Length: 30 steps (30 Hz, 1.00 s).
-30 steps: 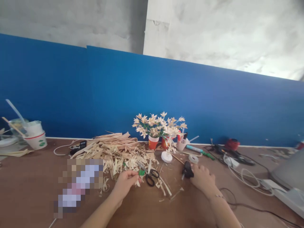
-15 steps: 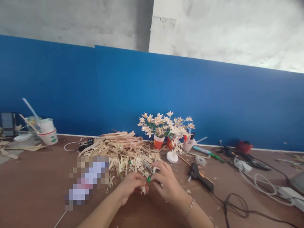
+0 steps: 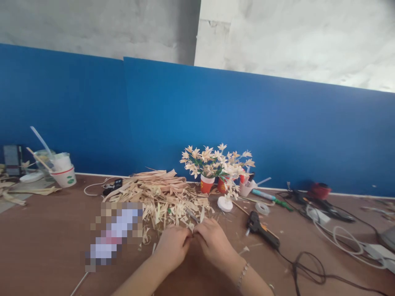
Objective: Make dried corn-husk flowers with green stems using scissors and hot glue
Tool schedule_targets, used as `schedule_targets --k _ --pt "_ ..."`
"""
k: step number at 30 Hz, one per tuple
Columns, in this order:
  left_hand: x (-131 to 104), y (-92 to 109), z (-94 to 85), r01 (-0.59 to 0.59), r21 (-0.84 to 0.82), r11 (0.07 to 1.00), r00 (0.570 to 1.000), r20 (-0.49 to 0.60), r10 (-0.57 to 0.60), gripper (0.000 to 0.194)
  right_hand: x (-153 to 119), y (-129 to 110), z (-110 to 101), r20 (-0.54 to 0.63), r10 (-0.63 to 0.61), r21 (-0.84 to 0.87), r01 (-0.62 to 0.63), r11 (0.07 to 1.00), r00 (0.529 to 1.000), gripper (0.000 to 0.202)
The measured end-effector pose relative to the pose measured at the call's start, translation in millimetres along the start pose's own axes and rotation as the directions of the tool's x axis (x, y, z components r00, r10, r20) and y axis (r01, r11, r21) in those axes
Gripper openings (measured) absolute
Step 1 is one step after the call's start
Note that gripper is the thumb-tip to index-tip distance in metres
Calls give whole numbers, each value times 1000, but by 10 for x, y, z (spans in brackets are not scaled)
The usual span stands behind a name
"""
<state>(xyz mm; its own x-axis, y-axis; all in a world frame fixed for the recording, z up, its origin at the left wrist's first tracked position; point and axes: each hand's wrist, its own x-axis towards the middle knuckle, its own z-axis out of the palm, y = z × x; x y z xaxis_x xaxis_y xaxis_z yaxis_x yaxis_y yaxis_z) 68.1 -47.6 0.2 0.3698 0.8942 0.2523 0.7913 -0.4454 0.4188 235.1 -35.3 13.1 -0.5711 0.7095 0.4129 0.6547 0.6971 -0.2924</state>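
My left hand (image 3: 173, 246) and my right hand (image 3: 215, 239) meet fingertip to fingertip at the front middle of the table. Both have curled, closed fingers, backs turned up. A pale petal-like husk piece (image 3: 202, 214) sticks up at my right fingertips, and another pale bit (image 3: 190, 226) shows by the left ones. The rest of what they pinch is hidden behind the fingers. Right beyond them lies a pair of scissors (image 3: 192, 216), partly covered, at the edge of a heap of dry husk strips (image 3: 160, 193).
Husk flowers (image 3: 217, 160) stand in red paper cups (image 3: 206, 184) behind. To the right are a white round lid (image 3: 225, 204), a tape roll (image 3: 262, 209), a glue gun (image 3: 262, 231) and tangled cables (image 3: 308, 263). A blurred-out package (image 3: 114, 236) lies left, a white cup (image 3: 64, 176) farther back.
My hands have closed together and turned, backs up. The green bit and small pale petals seen between them are now covered by the fingers.
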Motion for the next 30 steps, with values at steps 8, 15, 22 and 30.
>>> schedule_targets --k 8,15,22,30 --pt "26 -86 11 -338 264 903 921 -107 376 19 193 81 125 297 576 534 -633 561 761 7" --pt "31 -102 12 -491 271 828 837 -119 535 20 212 172 65 579 494 605 -748 273 649 7" --pt "18 -58 0 -569 282 772 760 -178 625 27 108 295 154 712 344 613 -781 122 612 3" --pt "20 4 3 -592 349 727 697 -232 679 28 54 322 176 722 315 638 -769 40 615 4"
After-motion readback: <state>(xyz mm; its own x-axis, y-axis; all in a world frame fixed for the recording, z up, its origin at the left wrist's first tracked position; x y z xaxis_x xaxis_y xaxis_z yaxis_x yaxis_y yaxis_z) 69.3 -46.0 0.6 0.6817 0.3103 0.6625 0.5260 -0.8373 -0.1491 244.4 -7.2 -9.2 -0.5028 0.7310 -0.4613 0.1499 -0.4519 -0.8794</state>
